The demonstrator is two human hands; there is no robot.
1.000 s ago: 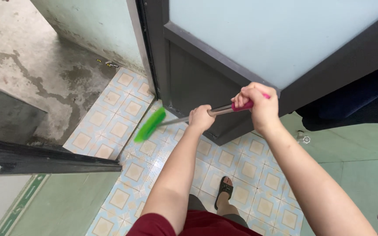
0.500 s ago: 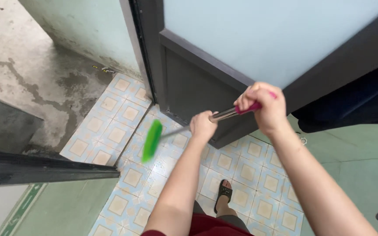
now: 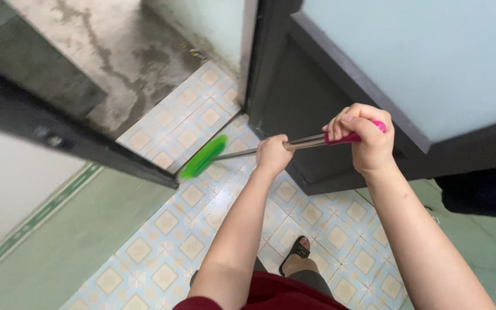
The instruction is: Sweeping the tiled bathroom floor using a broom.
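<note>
I hold a long-handled broom with both hands. My left hand (image 3: 272,153) grips the metal shaft (image 3: 308,141) lower down. My right hand (image 3: 364,135) is closed around the pink grip (image 3: 348,136) at the shaft's top end. The green brush head (image 3: 203,157), blurred by motion, is down on the patterned floor tiles (image 3: 190,201) near the doorway threshold.
A dark-framed door with a frosted pane (image 3: 420,63) stands open just ahead on the right. Wet, stained concrete (image 3: 121,51) lies beyond the threshold. A second dark door frame (image 3: 58,138) crosses on the left. My sandalled foot (image 3: 295,255) stands on the tiles below.
The green brush head swung back toward me and then out toward the threshold again. My view shifted, so the door now sits further right.
</note>
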